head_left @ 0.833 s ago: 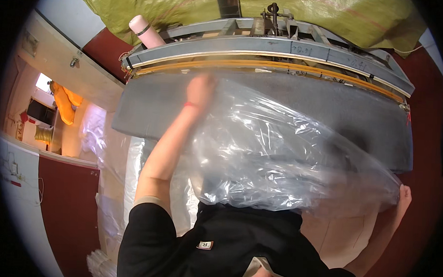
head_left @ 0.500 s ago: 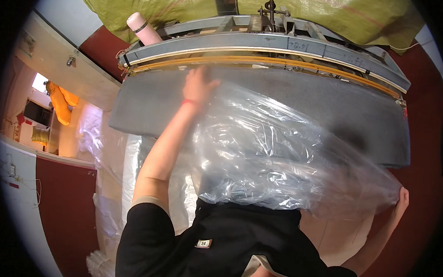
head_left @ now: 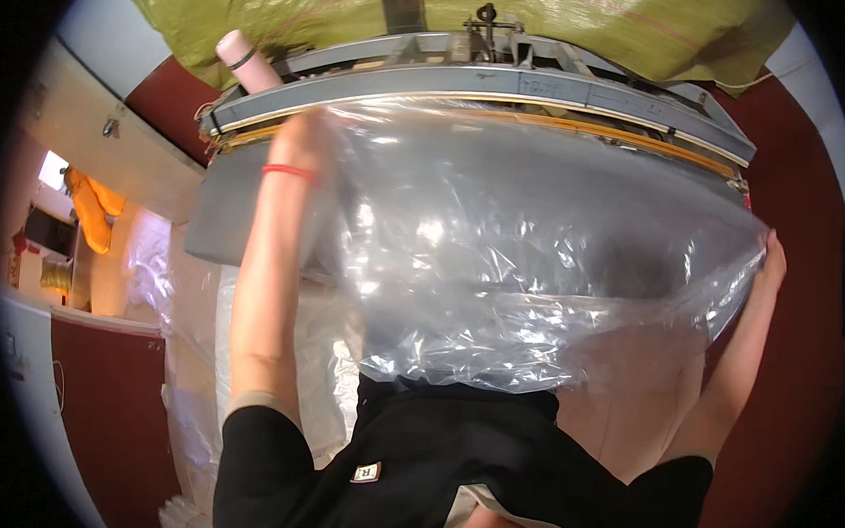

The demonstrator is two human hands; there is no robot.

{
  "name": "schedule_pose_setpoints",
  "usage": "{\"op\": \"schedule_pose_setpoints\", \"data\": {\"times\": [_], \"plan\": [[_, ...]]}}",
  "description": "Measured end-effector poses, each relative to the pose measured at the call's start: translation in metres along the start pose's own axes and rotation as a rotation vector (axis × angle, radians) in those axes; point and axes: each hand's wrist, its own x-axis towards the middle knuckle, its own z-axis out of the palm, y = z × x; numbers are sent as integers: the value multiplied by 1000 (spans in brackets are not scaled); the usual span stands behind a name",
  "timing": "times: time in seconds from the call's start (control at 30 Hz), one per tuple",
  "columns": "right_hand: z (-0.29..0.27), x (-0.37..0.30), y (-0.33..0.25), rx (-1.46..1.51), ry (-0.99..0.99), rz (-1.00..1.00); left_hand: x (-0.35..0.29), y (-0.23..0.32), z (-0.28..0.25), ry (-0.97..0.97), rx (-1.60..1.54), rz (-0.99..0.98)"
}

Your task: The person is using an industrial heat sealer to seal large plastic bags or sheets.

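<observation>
A large clear plastic sheet (head_left: 451, 246) spreads wrinkled between my hands, over a grey padded surface (head_left: 229, 201) and down to my waist. My left hand (head_left: 301, 139), with a red band at the wrist, is at the far left corner of the sheet beside the machine's front bar. That hand is blurred, but the film stretches from it, so it appears closed on the corner. On the right, my right hand (head_left: 772, 261) pinches the sheet's other corner beyond the pad's right end. Through the film the grey surface shows dimly.
A long grey metal frame (head_left: 429, 81) with orange strips (head_left: 622, 138) and a clamp-like fitting (head_left: 487, 29) runs along the far side. A pink bottle (head_left: 247, 60) stands at its left end. Green woven sheeting (head_left: 580, 18) hangs behind. More plastic film (head_left: 238, 351) lies at left.
My left hand has moved left and farther away, drawing the sheet across more of the grey surface. The right hand has risen, lifting its corner. The view has shifted slightly.
</observation>
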Motion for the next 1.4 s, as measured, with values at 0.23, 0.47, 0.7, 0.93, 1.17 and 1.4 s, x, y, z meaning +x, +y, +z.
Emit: {"op": "schedule_pose_setpoints", "data": {"times": [0.23, 0.47, 0.7, 0.93, 1.17, 1.4], "plan": [[166, -5, 69, -818, 312, -707, 15, -35, -19, 699, 821, 899], [234, -10, 86, -302, 150, -391, 53, -46, -65, 516, 527, 685], [240, -15, 77, -563, 401, -434, 49, -46, -44, 436, 467, 703], [241, -17, 66, -184, 340, -299, 62, -35, -68, 675, 446, 620], [231, -25, 61, -273, 136, -227, 47, -30, -79, 635, -122, 570], [173, -117, -3, -907, -101, -597, -11, -54, -74, 546, 1323, 634]]}}
